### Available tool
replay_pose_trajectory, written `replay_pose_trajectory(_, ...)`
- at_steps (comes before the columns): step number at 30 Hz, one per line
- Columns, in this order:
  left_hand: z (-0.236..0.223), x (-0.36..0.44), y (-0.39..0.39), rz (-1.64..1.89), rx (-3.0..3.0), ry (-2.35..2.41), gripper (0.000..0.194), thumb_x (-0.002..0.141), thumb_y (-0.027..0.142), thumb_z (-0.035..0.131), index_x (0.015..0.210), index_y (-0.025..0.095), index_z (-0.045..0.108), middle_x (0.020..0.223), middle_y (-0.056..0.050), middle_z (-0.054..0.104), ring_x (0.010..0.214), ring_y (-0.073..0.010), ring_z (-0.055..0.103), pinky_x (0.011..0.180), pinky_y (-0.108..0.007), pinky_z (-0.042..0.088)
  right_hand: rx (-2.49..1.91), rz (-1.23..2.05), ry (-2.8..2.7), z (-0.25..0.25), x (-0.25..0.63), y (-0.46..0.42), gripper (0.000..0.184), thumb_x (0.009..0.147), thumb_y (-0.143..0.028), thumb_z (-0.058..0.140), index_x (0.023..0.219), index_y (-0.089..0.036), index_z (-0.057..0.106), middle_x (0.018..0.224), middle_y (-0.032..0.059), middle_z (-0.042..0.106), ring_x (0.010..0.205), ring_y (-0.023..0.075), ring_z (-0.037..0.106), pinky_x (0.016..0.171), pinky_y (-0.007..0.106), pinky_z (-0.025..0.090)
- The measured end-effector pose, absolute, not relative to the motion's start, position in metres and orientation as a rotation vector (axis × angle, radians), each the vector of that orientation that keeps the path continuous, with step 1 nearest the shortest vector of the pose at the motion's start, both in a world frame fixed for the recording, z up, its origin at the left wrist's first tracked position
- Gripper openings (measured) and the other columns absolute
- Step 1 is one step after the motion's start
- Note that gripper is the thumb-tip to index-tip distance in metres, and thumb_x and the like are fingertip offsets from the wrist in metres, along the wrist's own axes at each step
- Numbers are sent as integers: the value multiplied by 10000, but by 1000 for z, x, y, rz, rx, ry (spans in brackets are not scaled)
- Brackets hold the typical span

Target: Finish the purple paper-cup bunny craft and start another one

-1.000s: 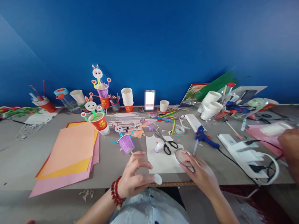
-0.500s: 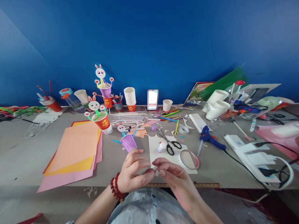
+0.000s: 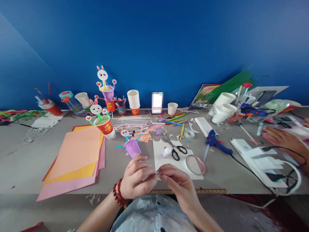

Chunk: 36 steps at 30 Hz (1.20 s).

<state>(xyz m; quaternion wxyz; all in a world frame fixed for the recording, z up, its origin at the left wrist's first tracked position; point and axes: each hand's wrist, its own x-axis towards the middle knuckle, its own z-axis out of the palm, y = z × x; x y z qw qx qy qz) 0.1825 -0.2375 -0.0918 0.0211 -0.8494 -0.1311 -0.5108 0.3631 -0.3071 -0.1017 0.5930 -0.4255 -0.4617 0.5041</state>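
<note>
While scissors and tape lie on the sheet to the right, your left hand and right hand meet at the near side, fingertips pinched shut on a small white piece.

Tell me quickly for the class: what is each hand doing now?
Left hand: fingers pinched on a small white piece.
Right hand: fingertips closed on the same piece.

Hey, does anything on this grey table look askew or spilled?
The purple paper cup with a white rabbit figure looks askew: it tilts to one side just beyond the left hand, whereas the small white paper cup near the wall stands upright. I see no spill.
</note>
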Motion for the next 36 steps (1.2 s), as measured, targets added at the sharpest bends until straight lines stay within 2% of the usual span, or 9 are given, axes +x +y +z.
replay_pose_trajectory(8, -94, 177, -233, -1516, -2683, -360, 132, 925, 107, 567, 929, 179, 679, 900, -22, 723, 926, -156, 621, 993, -417, 532, -1042, 1024, -1303, -100, 366, -310, 187, 938, -253, 617, 984, -255, 798, 1016, 102, 731, 986, 249, 672, 812, 324, 559)
replay_pose_trajectory(14, -92, 170, -235, -1547, -2664, -336, 141, 917, 94, 574, 946, 176, 685, 924, -17, 729, 937, -152, 630, 1005, -410, 528, -1182, 563, -1457, -93, 373, -310, 367, 920, -135, 594, 1253, -283, 643, 1115, 89, 669, 931, 208, 651, 867, 333, 514)
replay_pose_trajectory(16, -89, 170, -236, -1566, -2632, -353, 118, 887, 92, 612, 911, 184, 683, 929, -19, 720, 928, -151, 628, 987, -404, 540, -1175, 724, -1379, -90, 373, -310, 319, 927, -201, 604, 1241, -258, 613, 1088, 85, 639, 860, 190, 633, 794, 313, 518)
replay_pose_trajectory(18, -86, 172, -237, -1579, -2603, -357, 116, 855, 92, 643, 844, 204, 669, 913, -7, 712, 908, -145, 623, 965, -394, 555, -1091, 1104, -1305, -87, 369, -307, 171, 916, -308, 634, 1057, -213, 656, 966, 64, 621, 767, 169, 604, 675, 274, 504)
replay_pose_trajectory(21, -84, 175, -237, -1585, -2614, -344, 139, 837, 89, 643, 790, 220, 649, 891, 8, 704, 899, -141, 619, 964, -391, 557, -995, 1591, -1059, -85, 360, -301, 258, 838, -398, 724, 768, -180, 605, 697, -15, 541, 603, 109, 517, 554, 208, 426)
replay_pose_trajectory(26, -92, 170, -240, -1488, -2812, -306, 117, 883, 107, 613, 895, 214, 659, 897, 12, 730, 897, -136, 645, 1014, -364, 513, -1009, 1856, -667, -102, 348, -299, 302, 704, -354, 802, 686, -179, 557, 602, -56, 505, 511, 83, 494, 516, 193, 420)
replay_pose_trajectory(28, -99, 167, -241, -1433, -2947, -304, 129, 934, 125, 550, 975, 195, 651, 925, -11, 747, 919, -147, 652, 1018, -372, 500, -1055, 1866, -647, -111, 346, -301, 311, 729, -403, 765, 682, -189, 544, 571, -60, 489, 469, 88, 470, 468, 194, 396)
replay_pose_trajectory(32, -105, 166, -234, -1428, -3102, -583, 154, 946, 130, 491, 1008, 195, 616, 903, -43, 734, 858, -165, 652, 999, -433, 493, -1269, 1507, -1128, -123, 357, -303, 407, 923, -514, 549, 697, -178, 590, 612, -7, 552, 499, 113, 485, 476, 214, 384)
replay_pose_trajectory(36, -104, 177, -206, -1222, -3013, -1048, 137, 936, 146, 518, 1003, 198, 625, 867, -41, 710, 839, -192, 642, 875, -401, 509, -1509, 910, -1403, -125, 392, -299, 357, 950, -468, 549, 727, -195, 608, 662, 17, 567, 565, 148, 518, 497, 231, 404)
